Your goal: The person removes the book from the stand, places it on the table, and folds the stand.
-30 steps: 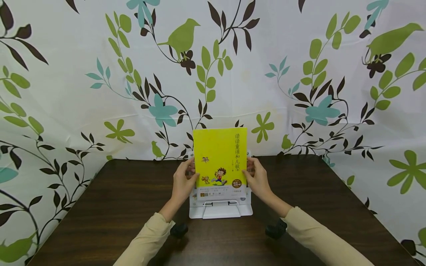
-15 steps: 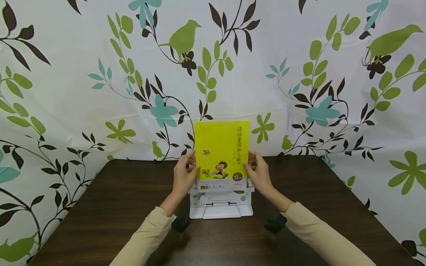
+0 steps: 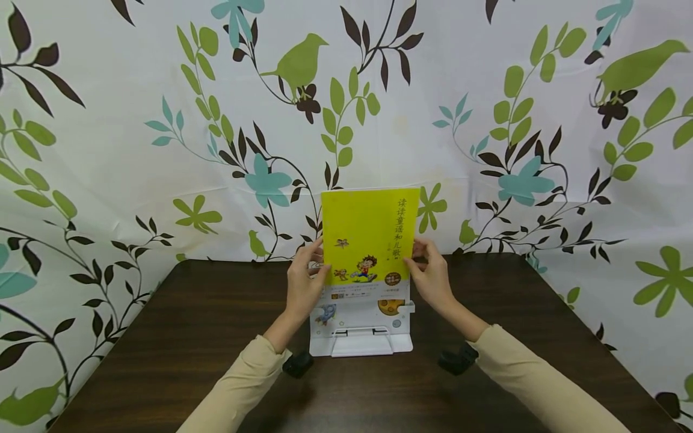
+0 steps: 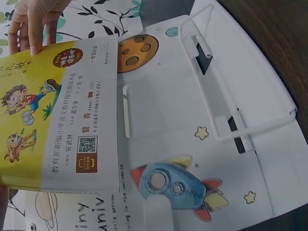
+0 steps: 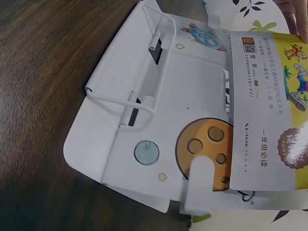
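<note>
A yellow children's book [image 3: 363,231] with a white lower band is held upright between both hands in the head view. My left hand [image 3: 305,279] grips its left edge, thumb on the front cover and fingers behind. On the opposite edge my right hand [image 3: 431,276] pinches it the same way. Behind and below the book stands a white book stand [image 3: 360,316] printed with a rocket [image 4: 168,185] and an orange planet [image 5: 204,149]. The book overlaps the upper part of the stand, and its bottom edge is above the stand's wire holder [image 3: 361,341].
The stand rests on a dark brown wooden table [image 3: 216,319]. A white cloth [image 3: 390,132] patterned with birds and leaves hangs behind the table's far edge. Black wrist devices [image 3: 457,359] show under both forearms.
Both hands have raised the book up the stand and slightly to the right. More of the stand's printed front shows below it. The stand has stayed in place.
</note>
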`<action>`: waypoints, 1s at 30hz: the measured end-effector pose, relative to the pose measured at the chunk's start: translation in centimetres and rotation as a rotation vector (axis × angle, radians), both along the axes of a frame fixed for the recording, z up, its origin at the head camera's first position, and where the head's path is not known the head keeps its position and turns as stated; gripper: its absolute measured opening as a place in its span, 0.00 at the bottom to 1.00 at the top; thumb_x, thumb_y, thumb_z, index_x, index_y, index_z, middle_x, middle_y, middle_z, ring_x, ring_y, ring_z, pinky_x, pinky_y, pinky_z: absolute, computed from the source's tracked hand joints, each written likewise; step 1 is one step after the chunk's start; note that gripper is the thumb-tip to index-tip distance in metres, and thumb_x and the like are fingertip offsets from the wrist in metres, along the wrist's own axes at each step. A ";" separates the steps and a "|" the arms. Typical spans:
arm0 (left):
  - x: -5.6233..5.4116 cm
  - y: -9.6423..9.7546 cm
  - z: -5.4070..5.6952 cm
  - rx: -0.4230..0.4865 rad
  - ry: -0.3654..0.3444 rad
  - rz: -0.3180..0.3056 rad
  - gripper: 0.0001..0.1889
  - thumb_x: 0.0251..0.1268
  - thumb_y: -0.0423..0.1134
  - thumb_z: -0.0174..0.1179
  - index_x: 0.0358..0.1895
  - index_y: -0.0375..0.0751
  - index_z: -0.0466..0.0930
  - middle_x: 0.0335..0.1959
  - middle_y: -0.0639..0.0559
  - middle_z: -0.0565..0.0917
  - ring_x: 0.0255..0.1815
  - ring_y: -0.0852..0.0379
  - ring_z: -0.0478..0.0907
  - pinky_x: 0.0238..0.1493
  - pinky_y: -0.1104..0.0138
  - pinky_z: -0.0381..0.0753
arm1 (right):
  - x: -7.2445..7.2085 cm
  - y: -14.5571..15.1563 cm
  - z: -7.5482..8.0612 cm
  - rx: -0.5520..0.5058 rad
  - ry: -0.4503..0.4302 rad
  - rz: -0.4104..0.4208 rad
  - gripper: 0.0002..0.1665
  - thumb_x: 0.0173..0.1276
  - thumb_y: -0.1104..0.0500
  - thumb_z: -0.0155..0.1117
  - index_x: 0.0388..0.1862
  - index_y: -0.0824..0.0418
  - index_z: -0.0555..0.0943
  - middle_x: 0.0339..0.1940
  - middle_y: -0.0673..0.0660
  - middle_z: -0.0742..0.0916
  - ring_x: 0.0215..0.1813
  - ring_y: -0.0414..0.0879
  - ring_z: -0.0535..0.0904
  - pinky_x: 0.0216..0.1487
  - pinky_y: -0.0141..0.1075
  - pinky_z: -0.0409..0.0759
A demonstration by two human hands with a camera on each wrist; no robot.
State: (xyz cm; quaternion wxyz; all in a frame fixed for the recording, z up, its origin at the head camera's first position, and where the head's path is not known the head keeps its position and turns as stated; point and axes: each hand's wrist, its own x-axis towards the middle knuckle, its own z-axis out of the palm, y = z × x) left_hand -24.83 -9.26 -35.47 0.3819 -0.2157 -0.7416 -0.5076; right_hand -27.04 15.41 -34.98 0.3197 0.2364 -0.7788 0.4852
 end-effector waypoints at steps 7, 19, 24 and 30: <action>0.5 1.0 0.5 0.020 0.029 -0.007 0.28 0.49 0.19 0.61 0.58 0.33 0.71 0.38 0.40 0.74 0.37 0.49 0.75 0.32 0.61 0.81 | 0.6 0.9 1.1 0.015 0.034 0.004 0.25 0.54 0.75 0.63 0.52 0.74 0.68 0.38 0.64 0.78 0.37 0.52 0.77 0.34 0.19 0.75; 2.1 3.9 0.1 -0.007 -0.123 -0.039 0.31 0.50 0.20 0.60 0.61 0.32 0.67 0.41 0.41 0.73 0.39 0.52 0.74 0.32 0.69 0.80 | 2.3 4.1 1.5 0.133 -0.027 -0.055 0.27 0.55 0.76 0.61 0.55 0.72 0.69 0.39 0.63 0.79 0.36 0.44 0.75 0.33 0.20 0.74; 2.5 5.6 -0.4 -0.018 -0.185 -0.107 0.32 0.50 0.20 0.61 0.63 0.32 0.64 0.43 0.41 0.72 0.39 0.53 0.73 0.32 0.73 0.79 | 2.9 6.0 1.5 0.171 -0.086 -0.091 0.26 0.56 0.75 0.60 0.56 0.73 0.69 0.38 0.63 0.78 0.35 0.40 0.74 0.32 0.20 0.73; 2.6 7.5 -0.9 -0.017 -0.233 -0.183 0.33 0.50 0.20 0.60 0.64 0.30 0.61 0.43 0.42 0.72 0.38 0.53 0.73 0.31 0.76 0.78 | 3.6 8.1 1.3 0.222 -0.158 -0.141 0.25 0.56 0.73 0.61 0.55 0.72 0.70 0.36 0.62 0.79 0.34 0.33 0.71 0.31 0.20 0.73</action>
